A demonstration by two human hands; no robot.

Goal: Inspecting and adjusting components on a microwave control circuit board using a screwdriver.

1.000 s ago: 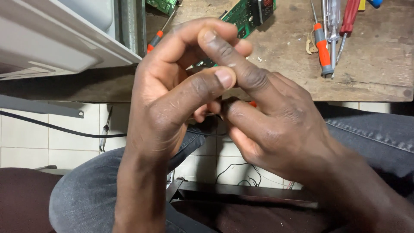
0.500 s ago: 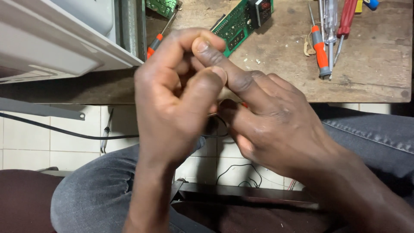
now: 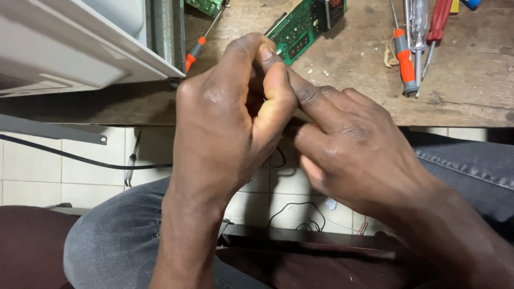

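Fingertips of both hands meet at centre frame, and whatever small part they pinch is almost wholly hidden. Head view: the left hand (image 3: pixel 225 123) is curled nearly closed, thumb pressed against the forefinger of the right hand (image 3: pixel 348 150), which comes in from the lower right with its fingers folded likewise. Only a faint reddish-orange speck shows between the knuckles, so the kind, shape and long axis of the held thing cannot be told; it lies inside the shared pinch, equally near both hands. A thin black wire (image 3: pixel 281 160) loops just below the grip, though whether it joins the held part cannot be told. Above the hands, on the wooden bench (image 3: pixel 471 101), a green circuit board (image 3: pixel 305 24) lies close behind the fingertips. Orange-handled screwdrivers (image 3: pixel 405 59) rest at upper right, another at upper centre-left. A white appliance casing (image 3: pixel 69 48) fills the upper left.
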